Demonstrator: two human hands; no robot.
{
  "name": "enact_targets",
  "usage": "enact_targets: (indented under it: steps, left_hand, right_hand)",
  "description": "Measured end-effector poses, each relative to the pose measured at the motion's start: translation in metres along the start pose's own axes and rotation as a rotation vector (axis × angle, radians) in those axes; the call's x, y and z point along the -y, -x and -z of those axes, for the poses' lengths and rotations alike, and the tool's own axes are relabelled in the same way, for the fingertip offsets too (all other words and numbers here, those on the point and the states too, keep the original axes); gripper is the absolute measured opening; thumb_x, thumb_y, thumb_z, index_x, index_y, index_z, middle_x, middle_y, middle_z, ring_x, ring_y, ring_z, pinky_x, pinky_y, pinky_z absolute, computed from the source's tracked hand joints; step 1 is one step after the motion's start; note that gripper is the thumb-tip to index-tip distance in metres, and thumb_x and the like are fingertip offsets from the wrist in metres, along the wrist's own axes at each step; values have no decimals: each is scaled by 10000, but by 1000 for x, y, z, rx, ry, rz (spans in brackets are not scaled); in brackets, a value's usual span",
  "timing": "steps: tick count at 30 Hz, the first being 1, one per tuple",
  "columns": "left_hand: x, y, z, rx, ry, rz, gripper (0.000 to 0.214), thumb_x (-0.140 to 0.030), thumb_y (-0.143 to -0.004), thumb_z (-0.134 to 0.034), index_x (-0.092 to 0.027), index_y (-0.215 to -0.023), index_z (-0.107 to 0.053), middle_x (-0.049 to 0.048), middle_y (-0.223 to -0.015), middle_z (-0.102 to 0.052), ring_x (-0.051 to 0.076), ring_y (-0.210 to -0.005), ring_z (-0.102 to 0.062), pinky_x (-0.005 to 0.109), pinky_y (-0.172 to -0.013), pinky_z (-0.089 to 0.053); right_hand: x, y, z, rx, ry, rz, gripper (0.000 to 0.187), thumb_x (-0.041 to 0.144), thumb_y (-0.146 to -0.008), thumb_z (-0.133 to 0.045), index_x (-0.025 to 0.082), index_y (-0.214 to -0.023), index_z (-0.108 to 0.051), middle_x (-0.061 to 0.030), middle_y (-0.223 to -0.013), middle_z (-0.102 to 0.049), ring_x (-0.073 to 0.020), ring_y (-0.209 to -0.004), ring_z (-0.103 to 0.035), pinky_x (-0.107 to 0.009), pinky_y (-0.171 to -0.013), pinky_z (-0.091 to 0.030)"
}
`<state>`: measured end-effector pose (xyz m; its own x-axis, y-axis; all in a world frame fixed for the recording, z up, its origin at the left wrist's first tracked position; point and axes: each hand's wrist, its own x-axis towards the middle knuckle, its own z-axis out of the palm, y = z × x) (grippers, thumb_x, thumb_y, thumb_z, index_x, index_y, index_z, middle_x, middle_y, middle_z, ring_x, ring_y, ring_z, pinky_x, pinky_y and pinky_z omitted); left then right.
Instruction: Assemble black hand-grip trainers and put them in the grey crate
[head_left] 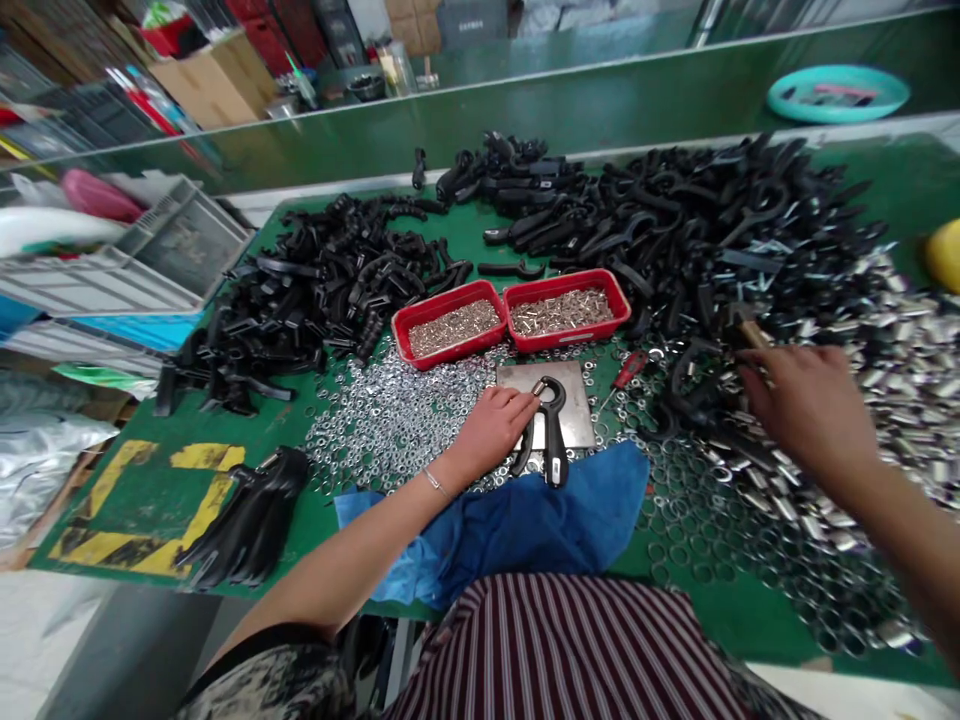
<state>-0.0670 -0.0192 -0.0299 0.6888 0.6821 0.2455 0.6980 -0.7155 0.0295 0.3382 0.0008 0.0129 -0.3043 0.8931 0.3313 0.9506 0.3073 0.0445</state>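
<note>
My left hand (491, 430) rests over a square metal plate (577, 385), its fingertips closed on a black plastic part with a ring-shaped hook (555, 430) at a small metal pin. The part lies partly on the plate and reaches over a blue cloth (525, 530). On the right, my right hand (814, 405) is wrapped round the wooden handle of what looks like a hammer (752, 335); its dark head points away from me, above black parts and metal sleeves. A red-handled screwdriver (630, 370) lies between the hands.
Two red trays (450, 355) of small pins stand behind the plate. Loose nuts (397, 410) spread on the left, metal sleeves (915, 380) and rings on the right. Piles of black parts (322, 270) fill the back. Grouped black parts (255, 520) lie front left.
</note>
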Motion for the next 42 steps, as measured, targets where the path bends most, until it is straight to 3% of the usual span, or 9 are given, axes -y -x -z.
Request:
enact_targets:
  steps: [8,13,18,21,26,29,35,39,42]
  left_hand:
    - [-8,-11,3,2,79,160,241,-219,-1009,-493,-155,-1175,-655,100,-1157,-689,230,-1062,-582,390,-941,-457]
    - [-2,-14,11,32,117,95,286,-176,-1004,-487,-117,-1241,-637,116,-1195,-696,215,-1046,-607,365,-947,-491]
    - [38,-15,26,-18,229,137,264,-252,-1020,-480,-189,-1170,-688,74,-1158,-717,194,-1061,-631,366,-972,-493]
    - [87,-27,39,-48,68,409,268,-259,-1000,-500,-156,-1132,-708,123,-1130,-712,241,-1089,-628,397,-975,-483]
    - [155,-44,50,300,-70,753,226,-158,-865,-602,-78,-1009,-757,211,-1035,-727,310,-1008,-682,380,-888,-510]
    - [163,-44,47,329,-56,767,225,-143,-848,-596,-67,-980,-761,212,-1001,-737,308,-978,-694,358,-872,-515]
    - [150,-39,42,242,-72,788,307,-149,-929,-467,-36,-1052,-724,228,-1105,-715,314,-1052,-671,378,-928,-506]
    - [153,-34,39,202,-50,850,289,-152,-939,-459,-29,-1037,-701,229,-1083,-709,323,-1044,-662,403,-929,-502]
    - [155,-29,39,55,-23,849,281,-170,-969,-438,-37,-1065,-665,231,-1106,-681,321,-1070,-641,436,-965,-475]
  right_hand:
    - [-89,11,-36,93,-99,-108,466,593,-933,-496,244,-628,-540,-33,-494,-448,-156,-433,-347,-356,-520,-261]
    - [-100,0,-15,231,-231,-320,361,560,-876,-586,258,-680,-554,-76,-528,-541,-186,-429,-444,-376,-499,-293]
    - [-53,7,34,15,-216,-409,266,517,-872,-612,276,-792,-533,-105,-635,-565,-218,-535,-477,-418,-541,-334]
    - [2,10,55,201,-478,-522,390,637,-813,-656,288,-960,-567,-72,-638,-601,-220,-519,-527,-392,-491,-370]
    - [86,14,61,629,-1049,-534,400,665,-898,-518,285,-994,-596,-17,-640,-534,-178,-447,-476,-324,-358,-374]
    - [110,14,56,760,-1048,-430,424,650,-949,-429,260,-964,-595,-23,-678,-575,-175,-482,-528,-309,-398,-422]
    - [127,-1,46,439,-660,-93,378,537,-1006,-352,236,-1029,-578,-52,-720,-653,-217,-601,-624,-321,-548,-460]
    - [138,-16,39,580,-596,50,377,540,-1005,-356,233,-903,-550,-48,-717,-657,-220,-615,-637,-314,-569,-453]
    - [142,-18,38,502,-672,-12,399,525,-1033,-287,230,-987,-553,-41,-735,-655,-201,-626,-632,-300,-589,-456]
